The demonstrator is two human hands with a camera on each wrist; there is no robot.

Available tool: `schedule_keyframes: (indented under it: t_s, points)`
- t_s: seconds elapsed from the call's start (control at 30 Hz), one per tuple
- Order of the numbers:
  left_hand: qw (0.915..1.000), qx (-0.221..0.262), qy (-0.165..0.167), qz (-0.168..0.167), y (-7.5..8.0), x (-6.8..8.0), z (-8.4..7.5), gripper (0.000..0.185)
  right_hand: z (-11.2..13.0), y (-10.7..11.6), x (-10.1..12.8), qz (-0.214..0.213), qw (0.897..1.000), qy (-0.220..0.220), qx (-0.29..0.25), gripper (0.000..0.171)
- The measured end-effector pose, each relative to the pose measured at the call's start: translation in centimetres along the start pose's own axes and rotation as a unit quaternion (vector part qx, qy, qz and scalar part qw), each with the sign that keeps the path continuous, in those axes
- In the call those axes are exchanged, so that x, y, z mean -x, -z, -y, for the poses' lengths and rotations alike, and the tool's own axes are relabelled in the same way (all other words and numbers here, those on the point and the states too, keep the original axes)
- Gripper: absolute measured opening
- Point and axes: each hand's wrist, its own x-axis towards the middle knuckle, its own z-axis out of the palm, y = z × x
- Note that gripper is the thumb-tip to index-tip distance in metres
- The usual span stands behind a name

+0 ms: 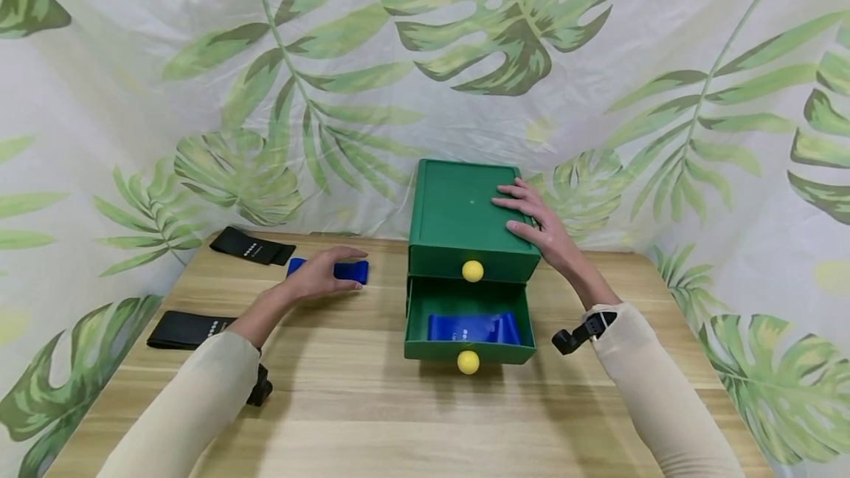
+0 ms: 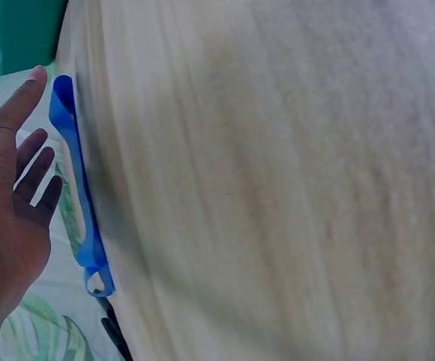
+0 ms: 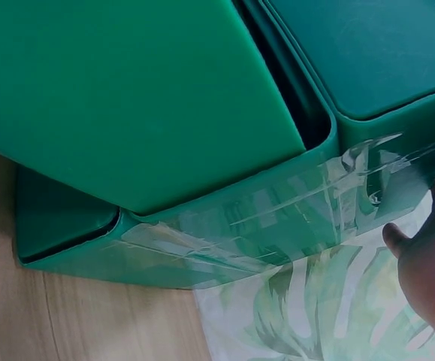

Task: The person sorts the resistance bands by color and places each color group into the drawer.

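Observation:
My left hand point(image 1: 325, 274) hovers over a blue elastic loop band point(image 1: 352, 271) on the table, thumb and fingers spread apart. In the left wrist view that band point(image 2: 82, 188) lies flat along the table with looped ends, beside the fingers. On the right, my right hand point(image 1: 541, 223) rests with extended fingers on the top right edge of a green drawer cabinet point(image 1: 458, 205). One drawer point(image 1: 425, 350) under the top one is pulled out, and another blue band point(image 1: 451, 328) with white print lies folded inside it.
Two folded black bands lie at the table's left, one at the back point(image 1: 239, 244) and one nearer point(image 1: 179, 330). Yellow round knobs point(image 1: 468, 362) stick out from the drawers. Clear tape point(image 3: 277, 210) runs along the cabinet's side. Behind the table hangs a leaf-print cloth point(image 1: 358, 94).

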Motion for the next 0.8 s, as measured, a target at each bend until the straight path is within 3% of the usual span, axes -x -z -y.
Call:
schedule_keyframes:
  t_s: [0.33,0.57,0.8]
  points:
    - [0.9996,0.003,0.029,0.001,-0.6,0.0,0.9,0.065,0.0,0.0,0.0,0.000,1.000,-0.004,-0.003,0.041]
    - [0.9999,-0.011,0.007,0.005,-1.3,-0.6,1.5,0.061,-0.1,0.0,0.0,0.000,1.000,-0.001,-0.004,0.041]
    - [0.9999,-0.006,0.012,0.006,-1.3,-0.8,0.9,0.058,-0.2,-0.1,0.0,-0.005,1.000,0.004,-0.007,0.040]
